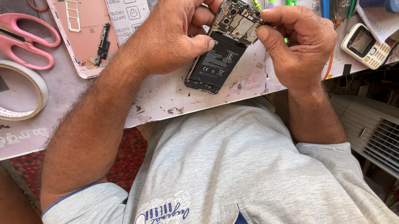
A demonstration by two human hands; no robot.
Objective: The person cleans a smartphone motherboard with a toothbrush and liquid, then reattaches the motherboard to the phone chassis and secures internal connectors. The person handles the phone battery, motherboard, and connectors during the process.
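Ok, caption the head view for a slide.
Left hand and right hand hold an opened phone over a cluttered workbench.

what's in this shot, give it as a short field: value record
left hand: grips the opened phone by its left edge, thumb on the black battery
right hand: fingertips pinch the phone's top right corner
phone: back cover off, circuit board exposed, tilted above the worktop
left of phone: pink back cover, pink scissors, tape roll
right: small keypad phone

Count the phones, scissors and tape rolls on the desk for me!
Phones: 2, an opened phone in the left hand and right hand, and a keypad phone
Scissors: 1
Tape roll: 1
Total: 4
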